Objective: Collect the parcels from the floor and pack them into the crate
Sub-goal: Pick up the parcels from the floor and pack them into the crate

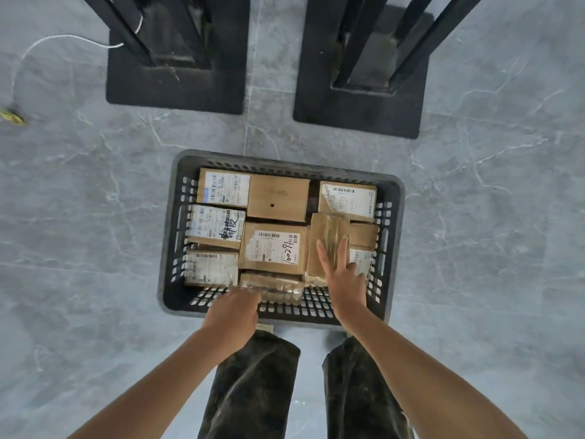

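The parcels (273, 247), brown cardboard boxes mostly bearing white labels, lay packed side by side in the dark slotted crate (316, 308), which stood on the floor just below the centre of the frame. At the crate's right side a taped parcel (329, 229) rested tilted on top of the others, and the right hand (343, 277) lay flat on it, its grip spread with the fingers straight. At the near wall, bottom centre of the crate, the left hand (232, 315) had its grip curled round the end of a low parcel (275, 285) wrapped in clear tape. Dark trouser legs (253, 381) stood just below the crate. The grey marbled floor (95, 217) ran all around, with two black stand bases (177, 90) across the upper frame, a white cord (63, 38) at upper left and a yellow scrap (12, 117) at the left edge.
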The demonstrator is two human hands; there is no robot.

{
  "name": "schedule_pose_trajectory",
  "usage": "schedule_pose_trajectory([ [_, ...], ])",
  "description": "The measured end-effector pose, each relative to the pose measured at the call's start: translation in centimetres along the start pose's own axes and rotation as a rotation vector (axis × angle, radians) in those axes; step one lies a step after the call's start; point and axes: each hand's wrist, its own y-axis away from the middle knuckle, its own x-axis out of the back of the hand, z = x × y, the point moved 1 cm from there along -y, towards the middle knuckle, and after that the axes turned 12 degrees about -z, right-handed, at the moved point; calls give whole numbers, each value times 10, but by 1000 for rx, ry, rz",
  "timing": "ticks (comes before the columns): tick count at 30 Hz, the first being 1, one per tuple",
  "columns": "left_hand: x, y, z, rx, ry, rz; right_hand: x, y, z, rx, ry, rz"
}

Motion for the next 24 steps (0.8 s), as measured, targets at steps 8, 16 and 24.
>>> schedule_pose_trajectory([
  [8, -19, -14, -15, 35, 30, -59, -40, -9, -16, -24, -138, 82],
  [16, -22, -18, -14, 14, 121, -64, -59, -17, -5, 103, -343, 129],
  [24, -3, -24, -8, -32, 194, 14, -64, -23, 3, 170, -464, 160],
])
